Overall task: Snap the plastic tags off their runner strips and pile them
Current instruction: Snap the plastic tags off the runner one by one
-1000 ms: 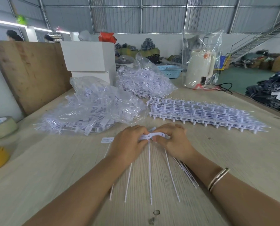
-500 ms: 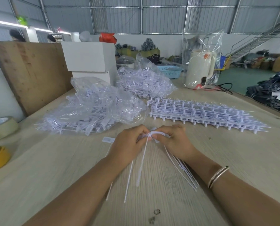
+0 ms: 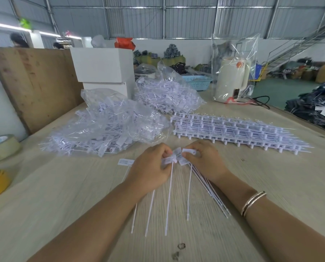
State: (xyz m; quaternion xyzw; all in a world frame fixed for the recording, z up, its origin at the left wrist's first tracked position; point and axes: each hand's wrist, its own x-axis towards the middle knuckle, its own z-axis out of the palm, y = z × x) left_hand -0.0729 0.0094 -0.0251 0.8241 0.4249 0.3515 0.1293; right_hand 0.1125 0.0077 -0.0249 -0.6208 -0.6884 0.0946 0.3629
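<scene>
You are at a long wooden counter [image 3: 44, 195] in a big shed with a corrugated roof and a steel stair at the far right. At your far left sit two rolls of tape [image 3: 1, 148], one pale and one yellow, in front of a leaning plywood board [image 3: 35, 82]. Next comes a clear bag of loose tags [image 3: 105, 125], with white boxes [image 3: 103, 67] behind it and a second bag [image 3: 167, 95] further back. A single tag [image 3: 125, 162] lies flat on the counter just beside your left hand [image 3: 150, 167].

That hand pinches a small cluster of tags [image 3: 176, 157], fingers curled round the flat heads. Your right hand [image 3: 205, 161] grips the same cluster from the other side, fingers bent onto it. The tags' long thin tails fan down toward you across the wood. A few more tails bunch under your right wrist, which wears a bracelet [image 3: 253, 203].

To the right, a stack of unbroken runner strips [image 3: 233, 133] waits, well apart from your hands. Behind it stands a cream kettle [image 3: 231, 80] inside a clear bag.

Judging by the full bags, much is already snapped off. The whole stack of strips is left, so you look perhaps midway at best.
</scene>
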